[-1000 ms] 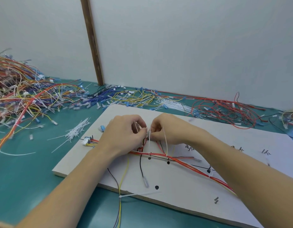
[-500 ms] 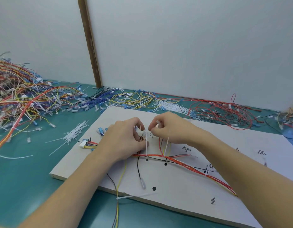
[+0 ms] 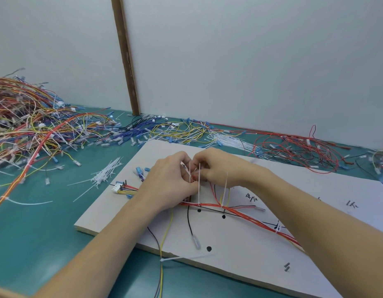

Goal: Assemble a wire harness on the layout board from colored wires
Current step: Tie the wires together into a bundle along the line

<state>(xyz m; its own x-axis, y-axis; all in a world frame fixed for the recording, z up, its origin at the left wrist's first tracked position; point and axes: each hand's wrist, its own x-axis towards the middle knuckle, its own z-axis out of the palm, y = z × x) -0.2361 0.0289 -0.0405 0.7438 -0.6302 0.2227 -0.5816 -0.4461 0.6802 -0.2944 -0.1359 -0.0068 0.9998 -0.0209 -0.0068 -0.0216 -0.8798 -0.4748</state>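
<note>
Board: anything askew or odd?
Yes. The board lies skewed, its near edge overhanging the table. Yellow and black wires, cinched by a cable tie, dangle past that edge. Several tie tails on the red bundle stand untrimmed.

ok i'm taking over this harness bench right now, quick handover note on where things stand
Left hand: fingers curled, pinching a white cable tie at the wire bundle.
Right hand: fingers curled on the same spot, at the tie.
Layout board: red wire bundle routed along it, white connector at its left end, two ties standing up untrimmed.
Done: a tie binds the yellow and black wires off the near edge.
Left: cinch this tie, trim tails. Spare ties lie on the table left of the board.
</note>
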